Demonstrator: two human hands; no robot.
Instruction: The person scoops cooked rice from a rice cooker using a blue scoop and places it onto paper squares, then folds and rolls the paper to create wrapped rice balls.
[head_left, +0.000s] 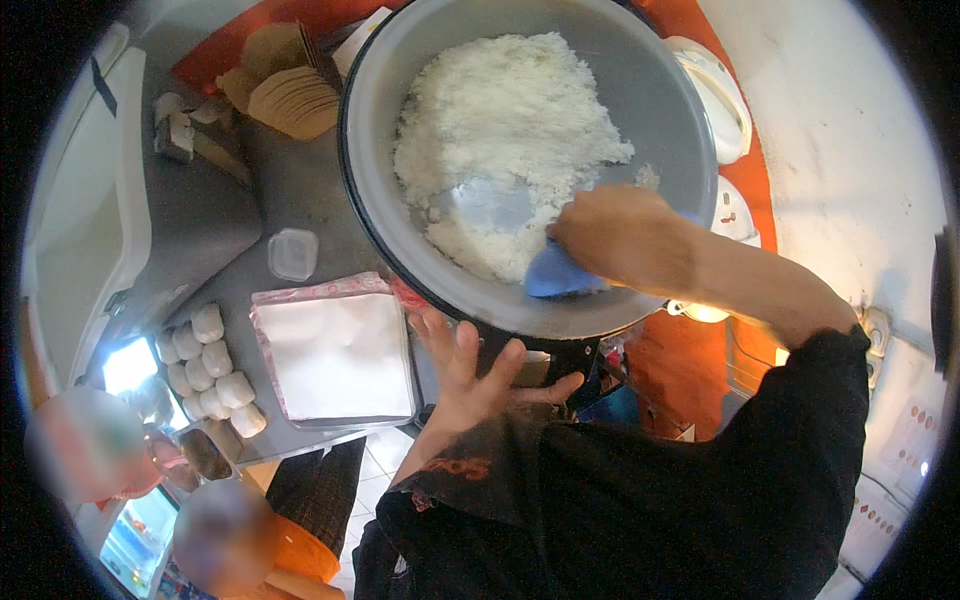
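In front of me stands a wide grey pan (660, 97) with a mass of white cooked rice (510, 112) in it. A bare patch of the pan's bottom shows within the rice, towards me. My right hand (619, 232) reaches over the near right side and grips a blue scoop or dish (559, 271) at the rice's edge; the hand hides part of it, and both are slightly blurred. Below the near rim is my left hand (480, 375), palm up to the view with fingers spread, holding nothing. Whether its fingertips touch the pan's outside I cannot tell.
Left of the pan lie a stack of white paper sheets (337, 352), a small clear plastic lid or box (293, 253) and several white wrapped bundles (206, 367). Brown paper pieces (292, 101) sit behind. A white rice cooker (716, 112) stands right. Two people are at lower left.
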